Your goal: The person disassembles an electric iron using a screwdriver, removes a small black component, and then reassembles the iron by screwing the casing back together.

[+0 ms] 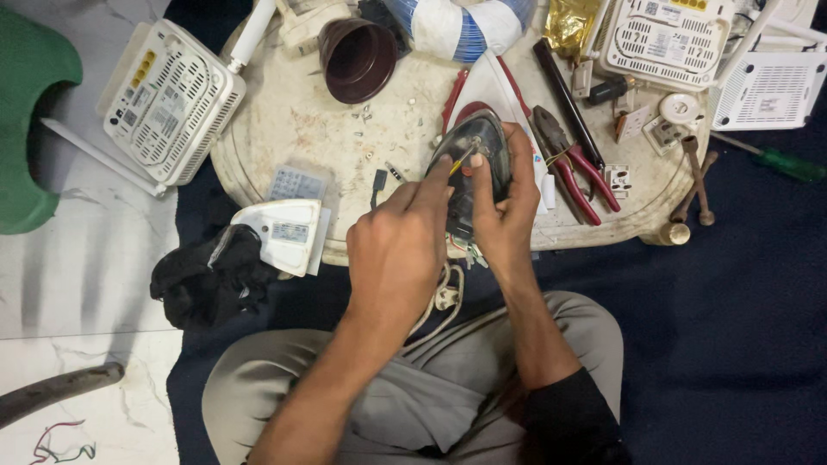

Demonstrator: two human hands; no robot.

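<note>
Floor (86, 284): pale marble-look tile, grey veining, dark grout lines, left side of view. Dark navy mat (732, 301) covers the floor at right and under the table. Round low table (284, 129), off-white plastic, scuffed and stained, raised rim; its near edge curves toward the viewer. Green plastic stool (30, 129) stands on the tile well off the table's left edge. Grey pipe-like bar (56, 392) lies on the tile at lower left, thin loose wires (60, 443) just below it. Black cloth (207, 275) bunched at the mat's left margin. Light even, soft, few shadows. No walls or windows visible.
</note>
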